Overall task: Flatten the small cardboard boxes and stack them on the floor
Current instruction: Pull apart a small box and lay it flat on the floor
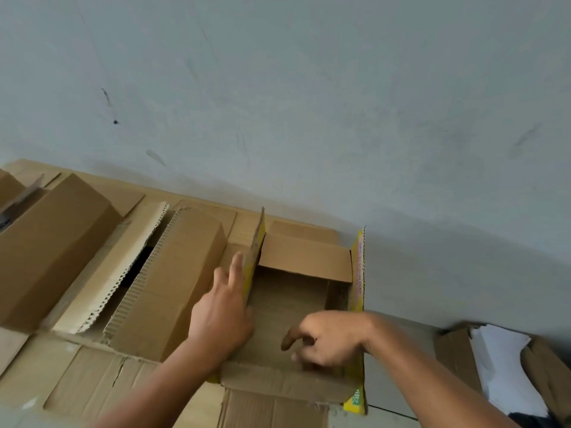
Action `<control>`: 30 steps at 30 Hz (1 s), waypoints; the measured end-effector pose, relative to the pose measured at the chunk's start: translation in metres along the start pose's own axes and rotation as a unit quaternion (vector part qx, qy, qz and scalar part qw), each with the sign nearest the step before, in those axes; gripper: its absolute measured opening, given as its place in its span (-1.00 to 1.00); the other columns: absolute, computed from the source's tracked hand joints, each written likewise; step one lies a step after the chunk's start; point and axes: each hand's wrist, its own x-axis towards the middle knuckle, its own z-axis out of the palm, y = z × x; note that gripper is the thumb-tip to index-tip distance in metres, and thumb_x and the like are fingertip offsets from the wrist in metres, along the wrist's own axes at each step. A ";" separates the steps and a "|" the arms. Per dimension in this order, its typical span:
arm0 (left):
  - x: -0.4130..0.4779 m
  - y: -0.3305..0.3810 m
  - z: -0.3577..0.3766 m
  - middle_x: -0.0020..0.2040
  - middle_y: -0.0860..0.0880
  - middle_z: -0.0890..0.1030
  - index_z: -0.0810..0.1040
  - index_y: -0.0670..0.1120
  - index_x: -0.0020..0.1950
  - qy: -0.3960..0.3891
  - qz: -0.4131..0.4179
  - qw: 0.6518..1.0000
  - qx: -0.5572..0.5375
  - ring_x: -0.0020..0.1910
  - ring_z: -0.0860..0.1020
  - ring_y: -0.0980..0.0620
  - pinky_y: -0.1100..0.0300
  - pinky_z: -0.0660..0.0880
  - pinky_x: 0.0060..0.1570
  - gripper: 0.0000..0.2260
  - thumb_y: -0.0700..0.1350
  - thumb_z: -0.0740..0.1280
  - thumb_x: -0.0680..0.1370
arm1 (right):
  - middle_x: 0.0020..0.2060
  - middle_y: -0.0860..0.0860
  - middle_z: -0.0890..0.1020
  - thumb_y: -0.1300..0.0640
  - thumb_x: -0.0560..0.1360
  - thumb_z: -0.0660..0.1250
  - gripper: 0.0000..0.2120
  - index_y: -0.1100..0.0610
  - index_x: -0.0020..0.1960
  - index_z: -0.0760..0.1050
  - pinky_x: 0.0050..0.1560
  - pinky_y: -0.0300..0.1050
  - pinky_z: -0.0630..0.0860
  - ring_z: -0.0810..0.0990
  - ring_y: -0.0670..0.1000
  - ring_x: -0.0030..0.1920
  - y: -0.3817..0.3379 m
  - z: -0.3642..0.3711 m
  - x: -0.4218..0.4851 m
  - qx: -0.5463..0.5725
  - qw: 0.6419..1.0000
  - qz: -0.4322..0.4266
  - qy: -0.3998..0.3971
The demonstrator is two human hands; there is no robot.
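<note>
Right grip [327, 338] reached loose-fingered inside the open box [306, 257], grasping nothing; left grip [221, 316] pressed straight-fingered against its side flap; box unflattened by the wall [309, 118]; neighbouring boxes [52, 242] apparently awaited flattening.

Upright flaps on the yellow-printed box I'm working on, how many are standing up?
2. One upright flap on the left side of the box, beside the left hand; the other on its right side, past the right hand. The far flap and near flap lie folded inward.
</note>
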 end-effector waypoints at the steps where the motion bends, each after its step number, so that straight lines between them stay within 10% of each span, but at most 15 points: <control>1: -0.006 -0.002 0.004 0.40 -0.07 0.28 -0.31 0.15 0.55 -0.009 0.006 1.000 0.011 -0.24 0.50 0.07 0.25 0.51 -0.46 -0.05 -0.04 0.39 0.49 | 0.04 -0.03 0.65 0.00 0.61 0.24 -0.58 -0.09 0.46 0.38 -0.02 0.01 0.65 0.67 -0.04 -0.10 0.000 -0.002 0.004 0.015 0.999 0.008 0.033; 7: -0.011 -0.009 0.005 0.38 -0.03 0.39 -0.35 0.11 0.57 -0.031 0.006 0.999 0.017 -0.27 0.54 0.09 0.19 0.60 -0.39 -0.03 -0.19 0.34 0.47 | 0.38 0.19 0.33 0.25 0.51 0.33 -0.61 0.09 0.33 0.52 0.38 0.19 0.32 0.31 0.27 0.39 0.005 -0.021 0.019 -0.248 0.904 0.151 0.313; 11: -0.011 -0.008 0.003 0.31 -0.04 0.46 -0.41 0.11 0.55 -0.047 0.019 0.999 0.013 -0.29 0.55 0.10 0.17 0.62 -0.35 0.00 -0.23 0.34 0.47 | 0.61 0.11 -0.02 0.09 0.57 0.26 -0.57 0.11 0.42 0.45 0.51 0.36 -0.21 -0.09 0.28 0.58 0.028 -0.037 0.038 -0.285 0.892 0.244 0.253; 18: -0.013 -0.014 -0.003 -0.02 0.01 0.47 -0.42 0.11 0.55 -0.076 0.038 0.996 -0.022 -0.28 0.57 0.05 0.09 0.62 -0.31 -0.01 -0.28 0.29 0.46 | 0.24 0.08 0.53 0.27 0.49 0.27 -0.63 0.04 0.25 0.57 0.49 0.38 0.01 0.42 0.18 0.34 0.040 -0.067 0.016 -0.340 0.870 0.197 0.297; 25: -0.017 -0.019 -0.007 0.06 -0.01 0.57 -0.43 0.21 0.51 -0.100 0.042 0.993 -0.053 -0.25 0.59 0.06 0.06 0.64 -0.27 0.01 -0.27 0.30 0.45 | 0.57 0.10 0.09 0.05 0.59 0.27 -0.47 -0.05 0.53 0.25 0.42 0.16 0.32 0.22 0.19 0.52 0.077 -0.092 0.000 0.048 0.863 0.211 0.456; 30: -0.020 -0.019 -0.013 0.00 0.02 0.50 -0.37 0.19 0.54 -0.117 0.069 0.989 -0.053 -0.21 0.60 0.02 0.05 0.63 -0.23 -0.03 -0.25 0.28 0.46 | 0.57 0.07 0.14 0.12 0.66 0.17 -0.40 -0.04 0.62 0.01 -0.35 -0.25 0.43 0.38 0.18 0.42 0.075 -0.079 0.004 0.287 0.818 0.174 0.467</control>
